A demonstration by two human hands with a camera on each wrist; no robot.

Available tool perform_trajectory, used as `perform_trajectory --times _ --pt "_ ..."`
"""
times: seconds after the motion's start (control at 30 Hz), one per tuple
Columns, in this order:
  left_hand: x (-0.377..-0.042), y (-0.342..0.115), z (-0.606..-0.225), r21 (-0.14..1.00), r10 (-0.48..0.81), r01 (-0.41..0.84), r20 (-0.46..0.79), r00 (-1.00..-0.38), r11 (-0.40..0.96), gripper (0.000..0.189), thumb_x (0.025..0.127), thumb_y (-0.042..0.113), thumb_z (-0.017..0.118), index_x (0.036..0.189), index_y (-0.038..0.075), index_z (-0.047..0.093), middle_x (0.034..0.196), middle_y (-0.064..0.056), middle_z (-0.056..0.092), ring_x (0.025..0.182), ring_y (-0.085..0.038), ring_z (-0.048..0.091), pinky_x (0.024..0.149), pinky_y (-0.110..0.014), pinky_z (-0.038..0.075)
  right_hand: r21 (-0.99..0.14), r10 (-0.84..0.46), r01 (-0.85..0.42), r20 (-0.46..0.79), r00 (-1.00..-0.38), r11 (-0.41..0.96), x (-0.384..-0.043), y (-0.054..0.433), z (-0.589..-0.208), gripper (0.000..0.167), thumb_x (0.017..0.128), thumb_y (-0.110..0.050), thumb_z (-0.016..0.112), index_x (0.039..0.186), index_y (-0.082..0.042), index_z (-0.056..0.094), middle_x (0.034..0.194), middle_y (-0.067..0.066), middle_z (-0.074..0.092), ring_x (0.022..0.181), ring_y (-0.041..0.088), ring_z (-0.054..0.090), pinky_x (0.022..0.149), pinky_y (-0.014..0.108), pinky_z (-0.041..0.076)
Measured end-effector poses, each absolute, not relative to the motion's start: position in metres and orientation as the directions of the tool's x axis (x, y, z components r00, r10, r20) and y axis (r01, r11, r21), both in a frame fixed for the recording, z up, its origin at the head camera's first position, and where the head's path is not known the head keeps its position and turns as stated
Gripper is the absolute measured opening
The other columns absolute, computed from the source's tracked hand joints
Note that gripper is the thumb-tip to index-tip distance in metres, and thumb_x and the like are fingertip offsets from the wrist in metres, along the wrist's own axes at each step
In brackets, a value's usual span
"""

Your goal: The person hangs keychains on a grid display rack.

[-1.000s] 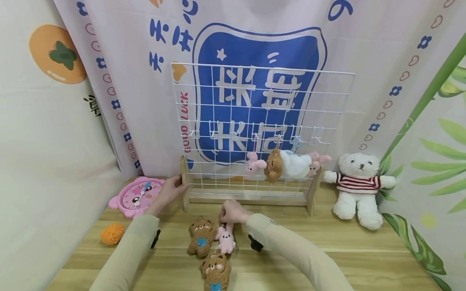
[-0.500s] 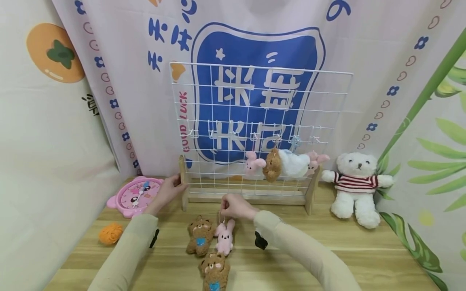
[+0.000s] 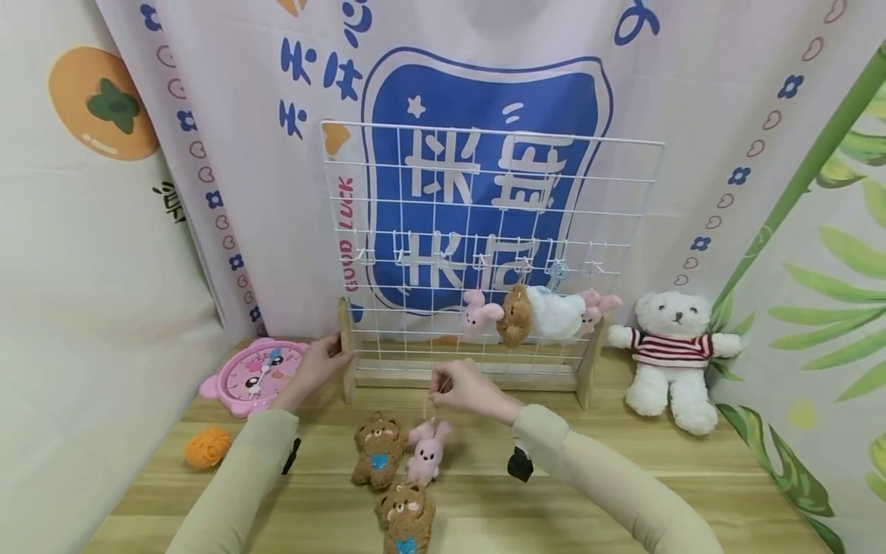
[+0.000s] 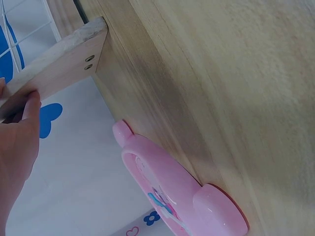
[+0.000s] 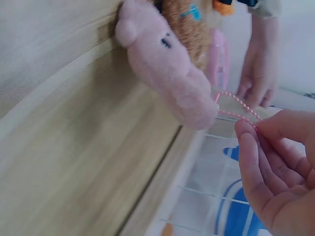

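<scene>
My right hand (image 3: 472, 389) pinches the pink bead chain (image 5: 234, 96) of a pink bunny plush keychain (image 3: 426, 454) between thumb and fingertip. The bunny hangs tilted below the hand in the head view, close over the table, ears toward the chain. Beside it lies a brown bear plush (image 3: 379, 455), with a second brown bear plush (image 3: 407, 517) nearer the front. My left hand (image 3: 320, 371) grips the left wooden post (image 4: 74, 54) of the white wire grid rack (image 3: 443, 211), thumb on one face and fingers mostly hidden behind.
From hooks on the grid hang a pink bunny (image 3: 477, 317), a brown bear (image 3: 514, 319), a white plush (image 3: 556, 312) and a pink plush (image 3: 597, 310). A pink clock (image 3: 238, 381) and an orange ball (image 3: 208, 448) are at left; a white teddy (image 3: 673, 346) sits right.
My right hand has moved up and right, drawing the chain taut, and the pink bunny now tilts as it hangs. The left hand keeps its grip on the post.
</scene>
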State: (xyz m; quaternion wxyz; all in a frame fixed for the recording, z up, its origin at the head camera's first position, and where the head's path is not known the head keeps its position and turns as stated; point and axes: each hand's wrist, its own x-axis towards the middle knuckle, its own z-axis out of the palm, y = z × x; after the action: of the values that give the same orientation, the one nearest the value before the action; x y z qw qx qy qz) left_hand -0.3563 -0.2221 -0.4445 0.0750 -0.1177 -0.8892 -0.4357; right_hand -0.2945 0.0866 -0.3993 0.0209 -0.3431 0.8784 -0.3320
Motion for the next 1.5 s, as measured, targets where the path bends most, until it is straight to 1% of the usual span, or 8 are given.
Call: perform_trajectory --times 0.17,0.33,0.4,0.47,0.73,0.97,1.2,1.5 --pt "-0.355 -0.224 -0.444 0.759 0.151 0.285 0.244 -0.958 0.585 0.053 0.098 0.011 0.061 0.140 -0.016 0.043 0.138 -0.036 0.051 0.129 -0.048 0.053 0.108 -0.055 0.047 -0.588 -0.607 -0.612 0.242 -0.757 0.529 -0.283 0.092 -0.379 0.009 0.084 -0.001 0.069 0.082 -0.008 0.065 0.082 0.005 0.075 0.072 0.002 0.066 0.067 0.012 0.055" --pt "-0.356 -0.223 -0.444 0.758 0.158 0.298 0.254 -0.954 0.581 0.053 0.098 0.010 0.061 0.140 -0.017 0.043 0.137 -0.037 0.051 0.128 -0.048 0.053 0.107 -0.056 0.047 -0.534 -0.627 -0.687 0.331 -0.706 0.492 -0.280 0.095 -0.357 0.010 0.084 0.002 0.070 0.081 -0.006 0.065 0.079 0.007 0.074 0.066 -0.002 0.061 0.061 0.010 0.053" --pt "-0.356 -0.223 -0.445 0.757 0.158 0.302 0.259 -0.953 0.579 0.053 0.097 0.010 0.061 0.139 -0.017 0.043 0.137 -0.037 0.052 0.127 -0.048 0.054 0.107 -0.056 0.048 -0.503 -0.638 -0.718 0.361 -0.680 0.481 -0.282 0.096 -0.346 0.009 0.084 0.002 0.070 0.082 -0.005 0.065 0.078 0.008 0.073 0.065 0.000 0.061 0.059 0.010 0.053" --pt "-0.356 -0.223 -0.445 0.755 0.158 0.305 0.263 -0.952 0.580 0.053 0.097 0.010 0.061 0.139 -0.016 0.043 0.137 -0.037 0.052 0.127 -0.048 0.054 0.107 -0.056 0.047 -0.491 -0.638 -0.726 0.372 -0.675 0.481 -0.284 0.098 -0.335 0.008 0.085 0.002 0.070 0.083 -0.005 0.065 0.079 0.009 0.073 0.066 0.003 0.064 0.061 0.011 0.054" --pt "-0.355 -0.224 -0.445 0.763 0.167 0.304 0.255 -0.952 0.571 0.054 0.098 0.011 0.060 0.141 -0.016 0.041 0.139 -0.037 0.051 0.129 -0.048 0.052 0.108 -0.056 0.046 -0.445 -0.590 -0.732 0.435 -0.680 0.515 -0.291 0.101 -0.279 0.006 0.086 0.000 0.071 0.085 -0.005 0.066 0.084 0.009 0.074 0.070 0.010 0.068 0.064 0.015 0.058" --pt "-0.355 -0.225 -0.444 0.763 0.170 0.299 0.245 -0.954 0.574 0.055 0.099 0.012 0.060 0.142 -0.016 0.040 0.139 -0.037 0.050 0.130 -0.048 0.052 0.108 -0.055 0.047 -0.454 -0.536 -0.718 0.478 -0.696 0.528 -0.297 0.102 -0.242 0.005 0.088 -0.001 0.070 0.088 -0.004 0.066 0.085 0.009 0.074 0.071 0.012 0.067 0.066 0.018 0.059" --pt "-0.356 -0.226 -0.442 0.765 0.174 0.299 0.242 -0.954 0.570 0.056 0.099 0.012 0.059 0.142 -0.016 0.039 0.140 -0.037 0.049 0.130 -0.049 0.051 0.108 -0.055 0.046 -0.443 -0.498 -0.706 0.503 -0.706 0.553 -0.307 0.100 -0.220 0.003 0.091 -0.004 0.068 0.091 -0.004 0.066 0.089 0.010 0.073 0.076 0.016 0.068 0.069 0.022 0.058" --pt "-0.355 -0.225 -0.445 0.765 0.171 0.298 0.245 -0.954 0.570 0.053 0.099 0.011 0.059 0.141 -0.016 0.041 0.139 -0.036 0.050 0.129 -0.049 0.052 0.107 -0.056 0.047 -0.434 -0.463 -0.662 0.483 -0.743 0.611 -0.327 0.096 -0.207 0.004 0.093 -0.007 0.066 0.094 -0.003 0.067 0.093 0.011 0.072 0.079 0.018 0.065 0.071 0.026 0.056"
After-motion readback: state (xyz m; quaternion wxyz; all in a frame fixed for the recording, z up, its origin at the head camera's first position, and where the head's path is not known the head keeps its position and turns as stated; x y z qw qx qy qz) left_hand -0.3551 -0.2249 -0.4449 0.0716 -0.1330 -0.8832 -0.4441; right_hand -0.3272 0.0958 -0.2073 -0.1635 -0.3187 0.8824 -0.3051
